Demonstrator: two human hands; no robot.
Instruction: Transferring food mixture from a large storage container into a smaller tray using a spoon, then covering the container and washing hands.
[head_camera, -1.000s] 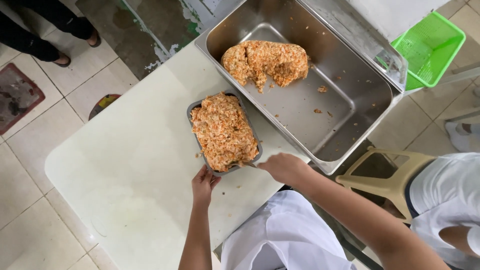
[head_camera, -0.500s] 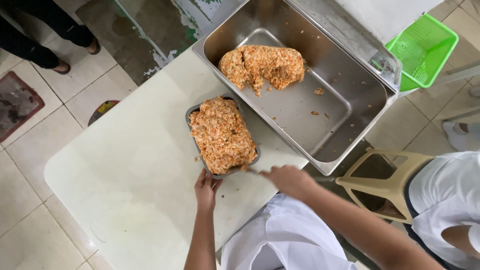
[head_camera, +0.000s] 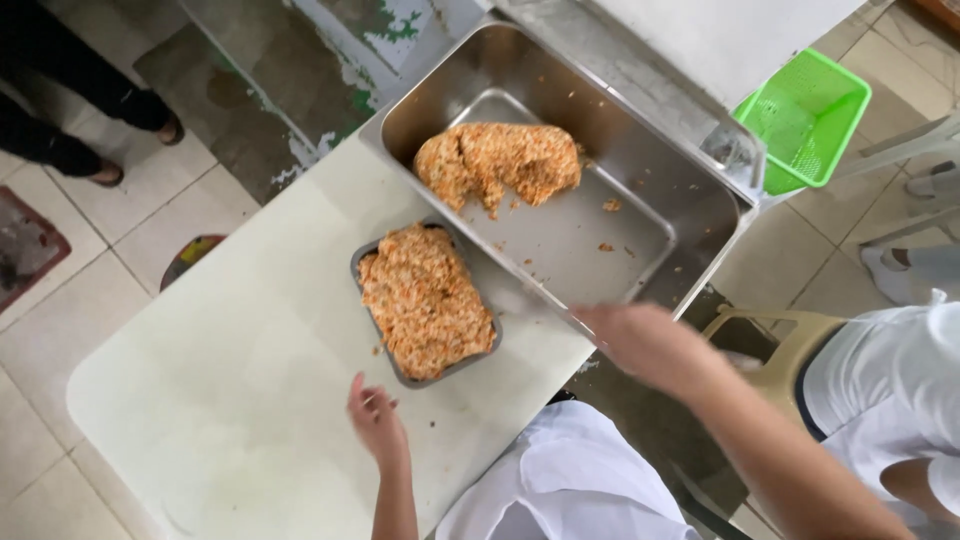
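Hovering just below the small filled tray (head_camera: 428, 304), the left hand (head_camera: 375, 420) has its grip spread, palm down over the pale worktop (head_camera: 230, 400), holding nothing. Tray lies up and right of it, long axis running away from the person. Right hand (head_camera: 640, 345), blurred, grip loosely open and empty, sits right of the tray by the big steel pan (head_camera: 690, 210)'s near rim. Left hand is nearer.

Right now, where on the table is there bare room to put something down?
The widest bare patch of the pale table lies left of the small filled tray, out to the rounded corner. A narrower strip runs between that tray and the left hand. It is crowded toward the big steel pan, where the right hand passes.
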